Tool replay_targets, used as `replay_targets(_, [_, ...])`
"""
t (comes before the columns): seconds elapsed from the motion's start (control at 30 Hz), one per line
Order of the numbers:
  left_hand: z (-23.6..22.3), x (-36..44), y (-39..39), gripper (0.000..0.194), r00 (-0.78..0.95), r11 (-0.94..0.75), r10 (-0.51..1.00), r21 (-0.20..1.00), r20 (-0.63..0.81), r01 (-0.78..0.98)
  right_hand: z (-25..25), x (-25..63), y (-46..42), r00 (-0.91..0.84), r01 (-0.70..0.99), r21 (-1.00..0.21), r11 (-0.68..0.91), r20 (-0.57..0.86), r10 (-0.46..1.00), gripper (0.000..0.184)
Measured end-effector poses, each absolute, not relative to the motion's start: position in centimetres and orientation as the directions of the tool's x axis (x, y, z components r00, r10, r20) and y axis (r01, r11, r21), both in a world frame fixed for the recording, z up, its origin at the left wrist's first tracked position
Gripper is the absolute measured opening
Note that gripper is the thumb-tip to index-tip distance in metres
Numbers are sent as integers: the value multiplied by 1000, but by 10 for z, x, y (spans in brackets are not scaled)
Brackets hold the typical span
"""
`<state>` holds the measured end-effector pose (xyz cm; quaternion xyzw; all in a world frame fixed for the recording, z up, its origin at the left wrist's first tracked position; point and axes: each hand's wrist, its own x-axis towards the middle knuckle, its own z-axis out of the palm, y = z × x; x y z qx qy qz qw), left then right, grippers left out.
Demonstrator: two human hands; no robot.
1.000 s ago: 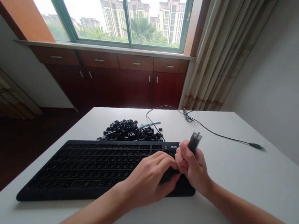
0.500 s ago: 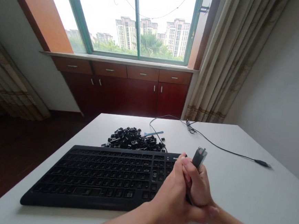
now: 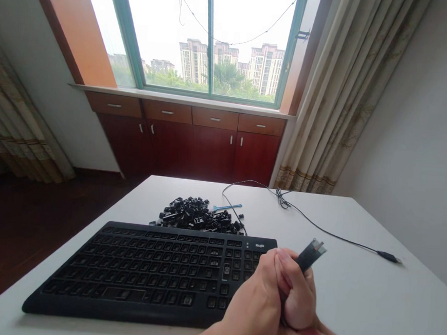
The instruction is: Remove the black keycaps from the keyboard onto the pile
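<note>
Over the right end of a black keyboard [image 3: 127, 304], my two hands are clasped together. My right hand [image 3: 299, 297] is closed round a dark, narrow bar-shaped tool [image 3: 309, 256]. The tool's greyish, notched tip points up and to the right, while the rest is hidden in the grip. My left hand [image 3: 253, 301] is closed and wraps against the right hand, its thumb reaching round near the right wrist. Most of the keyboard's keycaps are off, so its bare key sockets show. Behind it lies a heap of loose black keycaps [image 3: 194, 214].
A blue stick-like tool [image 3: 227, 207] rests beside the heap. A thin black cable [image 3: 327, 230] runs across the white table [image 3: 375, 298] to a plug [image 3: 389, 257] at the right. Beyond the table are red-brown cabinets [image 3: 213, 148] below a window.
The whole scene has shifted slightly lower in view. The tool in my right hand leans further to the right. My hands remain clasped.
</note>
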<state>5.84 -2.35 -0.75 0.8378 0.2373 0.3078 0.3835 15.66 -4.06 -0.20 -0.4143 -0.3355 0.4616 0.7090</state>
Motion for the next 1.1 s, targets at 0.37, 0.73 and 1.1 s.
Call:
replay_targets(0.37, [-9, 57, -22, 102, 690, -580, 634, 805, 348, 127, -3, 156, -38, 348, -395, -884, 248, 106, 931, 55])
replay_targets(0.73, [7, 21, 11, 67, 766, -685, 582, 672, 273, 281, 28, 181, -23, 413, -587, -728, 355, 109, 904, 49])
replay_targets(1.1, [5, 16, 22, 13, 799, -875, 416, 431, 434, 221, 18, 179, -19, 447, -507, -805, 307, 59, 893, 51])
